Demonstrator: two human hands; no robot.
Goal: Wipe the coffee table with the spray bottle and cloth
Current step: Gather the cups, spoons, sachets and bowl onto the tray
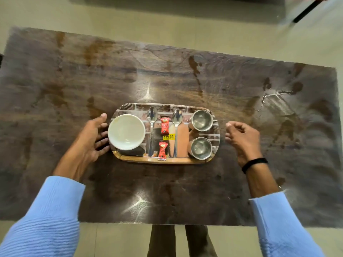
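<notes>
Worktop (pixel 74 80): dark brown stone-look slab, glossy, seen from above; it carries the tray near its middle, nearer the person's edge than the far one.
Tray (pixel 161 161): oblong with rounded ends and a wooden near rim, lying flat with its long side across the view.
Bowl (pixel 126 131): white, upright, at the tray's left end.
Spoons (pixel 152 127): two steel ones, bowls pointing away, lying in the tray's middle.
Sachets (pixel 164 125): two red ones between the spoons, one beyond the other, with a yellow price sticker (pixel 168 137) between them.
Cups (pixel 202 120): two steel ones, upright, at the tray's right end, one beyond the other.
Left hand (pixel 91 138): fingers spread and relaxed, gripping nothing, against the tray's left end beside the bowl; the fingertips seem to touch the rim, though shadow hides the contact.
Right hand (pixel 241 138): fingers loosely curled, holding nothing, just beside the tray's right end and apart from it; a black wristband (pixel 254 164) circles the wrist.
Streaks (pixel 194 71): brownish marks on the worktop beyond the tray.
Wet patch (pixel 276 102): shiny smear well to the tray's right.
</notes>
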